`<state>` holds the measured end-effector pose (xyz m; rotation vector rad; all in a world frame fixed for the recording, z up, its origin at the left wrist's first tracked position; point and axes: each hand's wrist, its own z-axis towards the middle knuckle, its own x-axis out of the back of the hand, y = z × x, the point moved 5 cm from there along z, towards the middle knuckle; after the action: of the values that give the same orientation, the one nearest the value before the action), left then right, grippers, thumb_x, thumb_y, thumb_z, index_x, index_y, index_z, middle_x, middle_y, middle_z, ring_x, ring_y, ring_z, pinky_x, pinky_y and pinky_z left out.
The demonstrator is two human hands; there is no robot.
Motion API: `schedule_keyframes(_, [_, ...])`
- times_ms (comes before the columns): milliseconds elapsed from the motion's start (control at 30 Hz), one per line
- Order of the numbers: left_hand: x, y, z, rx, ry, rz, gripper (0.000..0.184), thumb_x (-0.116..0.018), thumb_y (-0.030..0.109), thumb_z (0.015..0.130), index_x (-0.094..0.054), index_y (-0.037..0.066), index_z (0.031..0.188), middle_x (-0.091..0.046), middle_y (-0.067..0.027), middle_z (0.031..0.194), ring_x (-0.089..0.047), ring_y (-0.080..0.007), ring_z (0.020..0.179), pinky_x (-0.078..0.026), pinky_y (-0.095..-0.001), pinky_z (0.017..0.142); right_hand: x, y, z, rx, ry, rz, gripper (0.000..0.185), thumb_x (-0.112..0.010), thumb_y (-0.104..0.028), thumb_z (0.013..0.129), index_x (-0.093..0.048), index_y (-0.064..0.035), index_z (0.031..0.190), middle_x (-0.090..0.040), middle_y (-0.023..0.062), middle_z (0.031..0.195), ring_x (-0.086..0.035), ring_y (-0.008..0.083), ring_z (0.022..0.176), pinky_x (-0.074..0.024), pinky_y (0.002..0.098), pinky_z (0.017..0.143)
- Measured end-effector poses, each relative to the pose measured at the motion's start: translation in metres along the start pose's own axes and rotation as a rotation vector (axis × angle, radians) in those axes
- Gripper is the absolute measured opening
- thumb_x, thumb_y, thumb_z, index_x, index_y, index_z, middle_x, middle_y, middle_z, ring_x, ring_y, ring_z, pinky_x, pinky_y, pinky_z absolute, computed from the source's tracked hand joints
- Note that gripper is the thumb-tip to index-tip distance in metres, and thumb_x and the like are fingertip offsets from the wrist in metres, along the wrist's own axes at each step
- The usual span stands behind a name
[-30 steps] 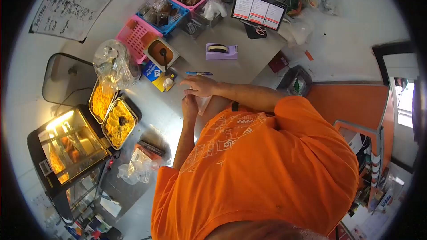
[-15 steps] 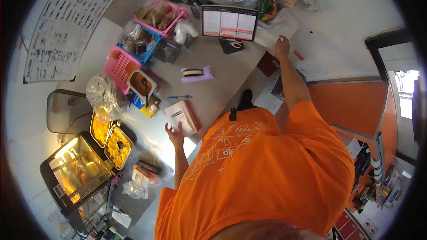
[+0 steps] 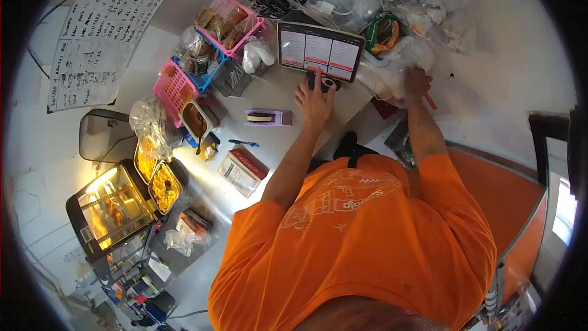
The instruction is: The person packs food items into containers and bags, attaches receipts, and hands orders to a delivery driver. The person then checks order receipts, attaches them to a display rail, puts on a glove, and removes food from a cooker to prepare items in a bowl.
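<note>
My left hand reaches over the counter with its fingers spread, the fingertips at the lower edge of the tablet. A black item with a white mark lies partly under those fingers. At the right, my right hand is at a bundle of thin white plastic bags; its fingers are curled against the plastic. A white and red box rests on the counter beside a blue pen. The purple tape dispenser stands left of my left hand.
Pink baskets and a blue basket with bagged items line the back left. Nearby are a metal container of brown sauce, trays of yellow food and a lit glass warmer. Clear bags lie behind the tablet.
My left hand has left the box and moved up and right to the tablet. My right hand, earlier near my left, has gone to the plastic bags. The view has shifted.
</note>
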<state>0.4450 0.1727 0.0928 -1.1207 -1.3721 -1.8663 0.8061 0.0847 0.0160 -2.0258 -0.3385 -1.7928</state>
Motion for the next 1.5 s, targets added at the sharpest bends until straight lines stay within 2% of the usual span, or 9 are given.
schedule_keyframes(233, [-0.034,0.003,0.022,0.149,0.025,0.049,0.07,-0.054,0.054,0.092,-0.032,0.025,0.152,-0.037,-0.0198,0.135,-0.032,-0.0393,0.123,-0.025,-0.0571,0.101,0.004,0.014,0.039,0.0,-0.359,0.255,0.041,-0.065,-0.038,0.084,-0.067,-0.0129,0.116,-0.068,0.0075,0.115,-0.056,0.027,0.117,-0.0365,0.0488,0.099])
schedule_keyframes(333, [-0.036,0.004,0.021,0.205,0.044,-0.022,0.072,-0.053,0.054,0.092,-0.028,0.026,0.153,-0.037,-0.0194,0.135,-0.033,-0.039,0.122,-0.024,-0.0575,0.101,-0.101,0.079,0.119,0.141,-0.45,0.901,0.04,-0.065,-0.034,0.084,-0.066,-0.0113,0.116,-0.067,0.0045,0.115,-0.056,0.0225,0.116,-0.0317,0.0501,0.101])
schedule_keyframes(433, [-0.034,0.005,0.019,0.28,-0.036,-0.036,0.074,-0.053,0.055,0.092,-0.025,0.027,0.154,-0.037,-0.0183,0.136,-0.034,-0.0388,0.121,-0.023,-0.0576,0.101,0.002,0.056,0.06,-0.331,-0.426,1.299,0.033,-0.064,-0.029,0.088,-0.066,-0.0088,0.114,-0.065,0.003,0.111,-0.055,0.0188,0.113,-0.0349,0.0461,0.1])
schedule_keyframes(633, [-0.01,0.013,0.01,0.164,0.053,-0.143,0.07,-0.058,0.045,0.093,-0.03,0.018,0.152,-0.042,-0.017,0.132,-0.04,-0.0351,0.116,-0.03,-0.053,0.099,0.163,0.055,0.014,-0.288,0.076,1.952,0.014,-0.066,-0.024,0.091,-0.064,-0.0107,0.095,-0.062,0.0049,0.114,-0.057,0.018,0.105,-0.0465,0.0358,0.087])
schedule_keyframes(733, [0.003,0.031,0.004,-0.231,-0.147,-0.658,0.065,-0.062,0.032,0.094,-0.033,0.009,0.147,-0.048,-0.0148,0.13,-0.049,-0.0304,0.11,-0.04,-0.046,0.095,0.242,0.029,-0.038,0.142,-0.102,1.484,0.011,-0.065,-0.009,0.089,-0.062,-0.0103,0.1,-0.063,0.0021,0.101,-0.058,0.0135,0.098,-0.0467,0.0305,0.089])
schedule_keyframes(967, [0.067,0.078,-0.048,0.267,-0.865,-1.811,0.04,-0.058,0.026,0.098,-0.051,0.006,0.132,-0.054,-0.0101,0.132,-0.057,-0.0221,0.117,-0.049,-0.0389,0.095,0.235,-0.09,-0.241,0.903,-0.439,0.938,0.011,-0.067,0.001,0.083,-0.059,-0.0028,0.089,-0.068,0.0085,0.093,-0.063,0.014,0.09,-0.0503,0.0288,0.081])
schedule_keyframes(1300, [0.124,-0.078,-0.078,0.366,-0.75,-2.304,0.06,-0.063,0.023,0.093,-0.036,0.013,0.146,-0.062,-0.0031,0.097,-0.059,-0.0172,0.09,-0.049,-0.0314,0.089,0.3,-0.07,-0.334,0.864,0.168,1.054,0.02,-0.069,0.007,0.081,-0.053,-0.004,0.086,-0.06,0.0102,0.101,-0.056,0.0147,0.091,-0.0461,0.0266,0.081])
schedule_keyframes(1433, [0.155,-0.095,-0.117,-0.506,-1.635,-1.821,0.084,-0.063,0.052,0.089,-0.029,0.007,0.15,-0.056,-0.0198,0.134,-0.058,-0.032,0.118,-0.039,-0.0476,0.105,0.302,-0.054,-0.363,0.727,0.109,1.201,0.024,-0.069,0.008,0.081,-0.051,-0.0055,0.086,-0.056,0.0085,0.1,-0.051,0.0139,0.09,-0.0432,0.0263,0.082])
schedule_keyframes(1500, [0.158,-0.082,-0.127,-0.306,-1.654,-1.905,0.091,-0.067,0.054,0.084,-0.03,0.001,0.149,-0.048,-0.0223,0.142,-0.051,-0.0295,0.128,-0.032,-0.048,0.112,0.305,-0.052,-0.371,0.721,0.105,1.202,0.024,-0.07,0.008,0.08,-0.051,-0.0057,0.086,-0.056,0.0076,0.099,-0.05,0.014,0.092,-0.0422,0.0268,0.084])
